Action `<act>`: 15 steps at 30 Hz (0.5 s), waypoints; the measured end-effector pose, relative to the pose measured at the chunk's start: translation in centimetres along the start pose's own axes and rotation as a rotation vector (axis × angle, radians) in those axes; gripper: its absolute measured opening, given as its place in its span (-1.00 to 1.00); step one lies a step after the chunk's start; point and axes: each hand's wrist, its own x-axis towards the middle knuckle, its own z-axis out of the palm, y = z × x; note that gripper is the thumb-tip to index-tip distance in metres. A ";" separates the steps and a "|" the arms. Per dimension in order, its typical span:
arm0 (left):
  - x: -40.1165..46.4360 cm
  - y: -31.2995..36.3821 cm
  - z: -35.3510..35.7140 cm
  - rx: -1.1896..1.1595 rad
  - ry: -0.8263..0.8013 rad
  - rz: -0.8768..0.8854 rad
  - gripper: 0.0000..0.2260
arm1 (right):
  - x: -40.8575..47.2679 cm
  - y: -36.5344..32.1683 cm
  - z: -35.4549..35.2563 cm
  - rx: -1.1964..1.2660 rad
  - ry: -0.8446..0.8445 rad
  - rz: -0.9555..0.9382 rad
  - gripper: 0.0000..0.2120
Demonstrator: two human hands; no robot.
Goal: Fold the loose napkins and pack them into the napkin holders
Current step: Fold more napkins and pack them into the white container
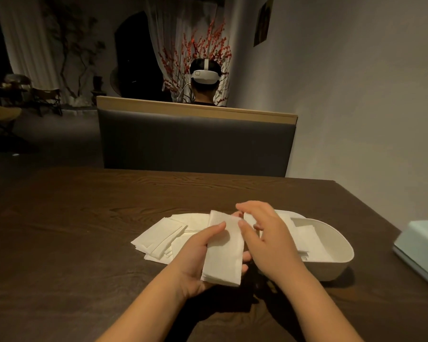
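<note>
Fingers of our left hand (198, 257) curl around a folded napkin stack (224, 250), steadying it while our right hand (262, 233) pinches its top edge beside the white holder (331, 265)

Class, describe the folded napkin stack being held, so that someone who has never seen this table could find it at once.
Start at the dark wooden table, then find the white oval holder near its right side. Just left of it, the left hand grips a folded napkin stack. Unlike the loose napkins lying flat behind, it is narrow and lifted off the table.
</note>
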 end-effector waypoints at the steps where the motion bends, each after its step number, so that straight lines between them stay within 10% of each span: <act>1: -0.1 0.4 0.8 -0.021 0.003 0.057 -0.68 | 0.1 -0.1 -0.7 0.037 0.052 0.021 -0.78; 9: 2.5 0.9 7.1 0.102 -0.019 0.342 -0.74 | 1.5 -0.5 -5.8 0.292 -0.131 0.372 -0.81; 15: 4.9 0.2 10.3 0.651 0.078 0.413 -0.81 | 0.9 2.3 -10.2 0.392 0.016 0.470 -0.91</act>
